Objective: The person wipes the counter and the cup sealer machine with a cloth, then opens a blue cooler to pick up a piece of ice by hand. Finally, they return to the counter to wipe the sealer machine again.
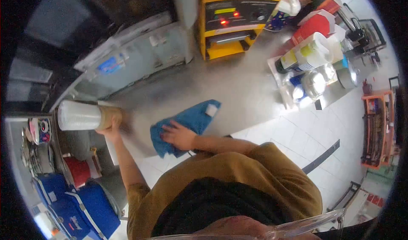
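At the counter's left end, my left hand (pixel 111 130) is closed around the brown lower part of a stack of cups (pixel 80 116). The stack is tilted onto its side, with its white, ridged end facing left. A blue cloth (pixel 191 117) with a small white patch lies bunched on the metal counter (pixel 221 85). On top of it rests my right hand (pixel 179 136), palm down, fingers spread over the fabric.
A yellow machine (pixel 231 21) with red lights stands at the back. Cups (pixel 308 55) and a round clear container (pixel 314 85) sit on the right side. A grey panel (pixel 140 55) borders the back left. Blue cases (pixel 91 210) are at lower left.
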Tool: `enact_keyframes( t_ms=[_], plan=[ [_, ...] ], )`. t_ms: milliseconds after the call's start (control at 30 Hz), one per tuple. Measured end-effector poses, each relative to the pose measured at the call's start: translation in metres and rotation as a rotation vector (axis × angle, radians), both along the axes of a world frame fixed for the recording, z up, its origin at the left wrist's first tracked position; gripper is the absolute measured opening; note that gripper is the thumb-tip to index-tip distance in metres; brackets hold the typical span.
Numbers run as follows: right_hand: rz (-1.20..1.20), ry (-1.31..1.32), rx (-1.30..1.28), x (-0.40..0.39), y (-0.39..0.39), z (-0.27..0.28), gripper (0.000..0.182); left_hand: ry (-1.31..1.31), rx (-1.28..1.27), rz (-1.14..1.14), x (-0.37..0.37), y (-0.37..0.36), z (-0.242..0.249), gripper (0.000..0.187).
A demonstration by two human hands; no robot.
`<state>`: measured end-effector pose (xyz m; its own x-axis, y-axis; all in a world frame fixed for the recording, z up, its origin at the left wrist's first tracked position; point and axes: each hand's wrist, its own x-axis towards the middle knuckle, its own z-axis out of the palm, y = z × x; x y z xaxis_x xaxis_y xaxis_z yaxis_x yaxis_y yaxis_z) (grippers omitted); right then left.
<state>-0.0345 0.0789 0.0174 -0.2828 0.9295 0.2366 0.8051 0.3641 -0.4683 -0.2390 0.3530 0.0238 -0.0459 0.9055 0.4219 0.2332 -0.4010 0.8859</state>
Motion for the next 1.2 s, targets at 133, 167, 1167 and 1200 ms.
enact_keyframes(
  t_ms=[133, 167, 1167, 1200],
  plan=[
    [-0.081, 0.076, -0.060, 0.085, -0.012, -0.001, 0.047, 0.078, 0.108, -0.050, -0.017, 0.028, -0.018, 0.105],
    [-0.242, 0.122, -0.163, 0.118, -0.024, 0.005, 0.045, 0.298, 0.126, 0.066, -0.022, 0.026, -0.013, 0.105],
    [0.708, 0.371, 0.124, -0.407, 0.163, 0.088, 0.042, 0.017, -1.845, 0.614, -0.387, -0.604, -0.208, 0.040],
    [0.780, 0.419, 0.100, -0.441, 0.170, 0.089, 0.040, -0.023, -1.855, 0.651, -0.407, -0.606, -0.205, 0.040]
  ],
)
